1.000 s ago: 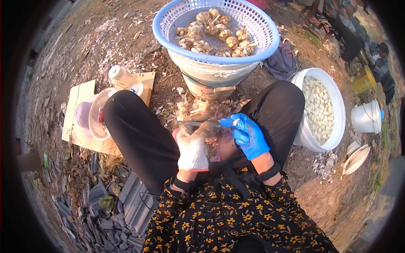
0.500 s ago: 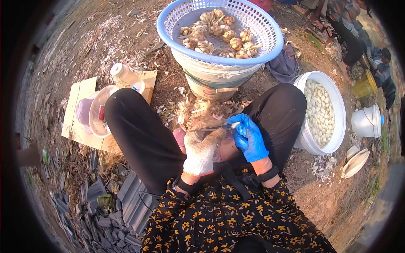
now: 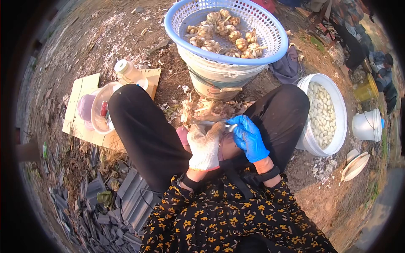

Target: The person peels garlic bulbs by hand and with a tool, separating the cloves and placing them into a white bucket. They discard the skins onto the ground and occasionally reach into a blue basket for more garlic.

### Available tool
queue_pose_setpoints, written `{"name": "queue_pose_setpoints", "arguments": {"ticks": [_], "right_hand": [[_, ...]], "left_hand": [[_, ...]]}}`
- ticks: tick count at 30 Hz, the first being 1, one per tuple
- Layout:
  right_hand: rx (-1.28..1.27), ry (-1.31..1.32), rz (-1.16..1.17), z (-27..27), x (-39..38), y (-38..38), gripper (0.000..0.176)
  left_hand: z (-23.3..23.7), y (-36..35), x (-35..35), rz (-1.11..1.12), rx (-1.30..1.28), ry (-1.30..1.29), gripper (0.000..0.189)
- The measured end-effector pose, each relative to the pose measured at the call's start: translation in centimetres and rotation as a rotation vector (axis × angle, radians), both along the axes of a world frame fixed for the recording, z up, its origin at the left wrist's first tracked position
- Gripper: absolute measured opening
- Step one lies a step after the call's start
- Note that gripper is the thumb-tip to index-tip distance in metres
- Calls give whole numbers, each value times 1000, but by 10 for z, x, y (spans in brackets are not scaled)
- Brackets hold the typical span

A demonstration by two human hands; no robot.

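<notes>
pale clove (image 3: 232, 127) is on the wearer's side of the blue basket (image 3: 244, 62), low btw the knees. right hand (image 3: 252, 141), blue glove, has it pinched at the fingertips. left hand (image 3: 203, 147), white glove, is curled round a thin grey blade (image 3: 201, 122), thumb up near the clove.

imo: light but steady pinch, short strokes w/ the blade, & keep that left thumb off the edge.

blade's long axis runs abt sideways, i.e. across the line from wearer to basket, one end twd the blue glove. can't tell which end is the tip. clove's too small & half covered to call its axis, tbh.

further out: loose skins (image 3: 196, 107) at the basket's near side, whole bulbs (image 3: 242, 44) in it, white bucket (image 3: 303, 137) of cloves to its right, jar (image 3: 131, 76) on cardboard (image 3: 82, 90) to its left.
</notes>
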State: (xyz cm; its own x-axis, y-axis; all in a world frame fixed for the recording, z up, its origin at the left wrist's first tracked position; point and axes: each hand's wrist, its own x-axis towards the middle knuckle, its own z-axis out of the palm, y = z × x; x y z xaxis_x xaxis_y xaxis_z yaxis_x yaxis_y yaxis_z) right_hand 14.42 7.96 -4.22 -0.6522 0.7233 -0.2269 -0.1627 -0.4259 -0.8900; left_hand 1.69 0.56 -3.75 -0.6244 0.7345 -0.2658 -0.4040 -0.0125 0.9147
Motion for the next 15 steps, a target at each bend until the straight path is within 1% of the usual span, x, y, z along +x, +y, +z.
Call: {"name": "queue_pose_setpoints", "arguments": {"ticks": [1, 2, 5, 6, 8, 9, 11, 14, 15], "right_hand": [[-12, 7, -5, -5, -1, 1, 19], [-24, 14, -11, -15, -1, 2, 18], [-116, -4, 15, -20, 3, 7, 17], [-157, -16, 31, -21, 4, 8, 17], [-303, 29, 60, -25, 4, 8, 19], [-377, 52, 74, -25, 4, 7, 20], [-351, 32, 60, -26, 3, 7, 22], [-369, 46, 88, -22, 5, 7, 25], [-381, 59, 97, -18, 8, 8, 25]], "left_hand": [[-4, 1, 0, 4, -5, -2, 19], [-9, 6, 1, 61, 50, -29, 16], [-14, 6, -3, 65, 24, -229, 16], [-12, 6, -2, 64, 72, -290, 16], [-9, 5, -1, 64, 166, -411, 15], [-10, 5, -1, 57, 170, -430, 15], [-15, 5, -4, 41, 179, -469, 13], [-18, 9, -14, 232, 186, -647, 8], [-13, 6, -20, 232, 132, -638, 5]]}}
